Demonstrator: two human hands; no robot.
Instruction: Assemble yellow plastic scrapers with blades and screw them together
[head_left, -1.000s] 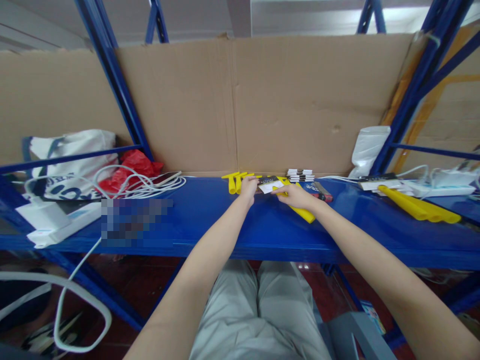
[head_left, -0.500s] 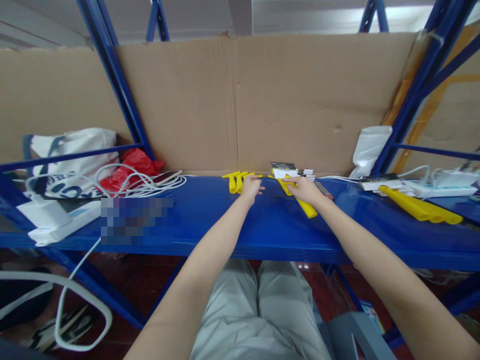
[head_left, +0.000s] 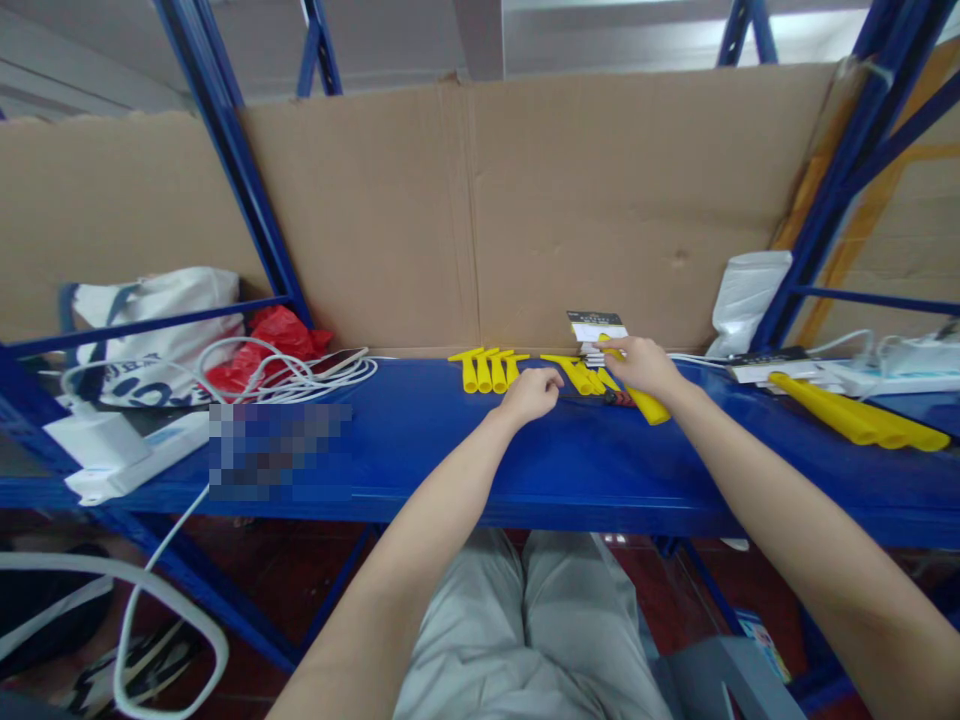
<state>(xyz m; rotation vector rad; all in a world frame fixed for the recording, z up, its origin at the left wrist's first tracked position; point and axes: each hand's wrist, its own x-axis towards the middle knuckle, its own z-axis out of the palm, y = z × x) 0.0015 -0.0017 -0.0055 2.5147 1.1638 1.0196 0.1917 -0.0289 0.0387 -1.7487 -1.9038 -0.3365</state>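
My right hand [head_left: 641, 365] is closed around a yellow tool with a tapered handle [head_left: 651, 408], its wide end pointing down toward me. Just behind that hand a card with a black header [head_left: 598, 327] stands tilted over a small stack of white cards [head_left: 592, 358]. My left hand [head_left: 534, 393] hovers low over the blue shelf with its fingers curled in; whatever is in them, if anything, is too small to make out. Beside it on the left lie several yellow T-shaped tools [head_left: 491, 370] in a row. More yellow tools [head_left: 577, 375] lie between my hands.
The blue shelf [head_left: 420, 440] has a cardboard backing [head_left: 360, 220]. At left are white cables [head_left: 292, 375], a power strip [head_left: 142, 465], a red bag [head_left: 277, 335] and a cloth bag [head_left: 172, 310]. Yellow tools [head_left: 855, 415] and a white pouch [head_left: 750, 295] are at right.
My left hand has moved right and toward me, uncovering more of the yellow row, and its fingers have curled. My right hand has moved right, lifting the yellow tool.
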